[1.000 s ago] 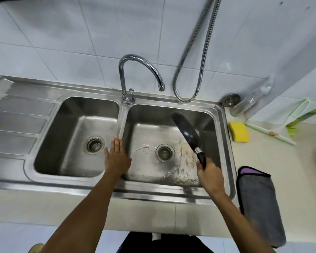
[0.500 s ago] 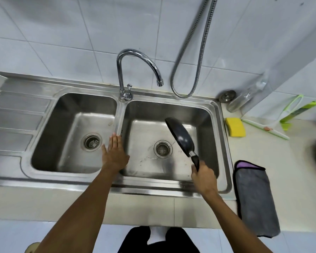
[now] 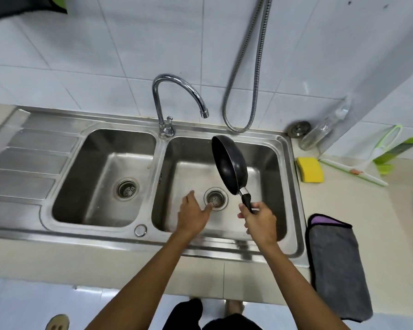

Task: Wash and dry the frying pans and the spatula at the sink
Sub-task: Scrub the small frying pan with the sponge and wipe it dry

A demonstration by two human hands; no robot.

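Table (image 3: pixel 403 210): pale counter that carries the sink, with the cleaning gear laid out on its right side.
Sink (image 3: pixel 161 148): steel, two basins and a ribbed drainer on the left; your work is over the right basin.
Towel (image 3: pixel 336 265): grey cloth lying flat on the table, just right of the sink at the near edge.
Frying pan (image 3: pixel 229 165): black, held up over the right basin and tipped steeply on its edge, handle pointing down and near. It touches nothing but your grip.
Tap (image 3: pixel 177 89): its spout ends above the far side of the right basin, left of the pan; no water shows.
Right hand (image 3: pixel 259 220): grip closed round the pan's handle.
Left hand (image 3: pixel 192 214): grip open and holding nothing, fingers spread low over the right basin beside the drain (image 3: pixel 215 198); whether they touch the steel I cannot tell.
Sponge (image 3: pixel 310 169): yellow, on the table just right of the sink's far corner.
Spatula and other pan: not in view.
Step in hand: likely draining this pan after its rinse, before drying.
Next move: your free hand would need to cross to the towel at right, while you keep the pan over the basin so drips fall inside.
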